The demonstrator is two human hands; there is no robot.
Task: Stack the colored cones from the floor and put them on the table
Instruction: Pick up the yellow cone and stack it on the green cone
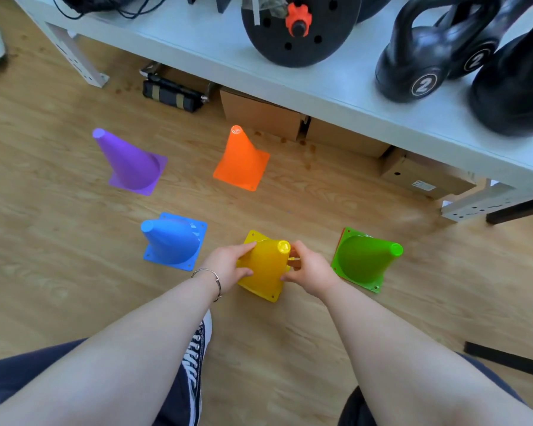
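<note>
Several colored cones stand on the wooden floor. A yellow cone is in front of me, and both hands hold it: my left hand grips its left side, my right hand grips its right side. To its right stands a green cone with a red edge showing under its base. A blue cone stands to the left. Farther off are a purple cone and an orange cone. The white table runs across the top of the view.
On the table stand black kettlebells and a black weight plate with an orange nut. Cardboard boxes and a dark bag lie under the table. My shoe is near the yellow cone.
</note>
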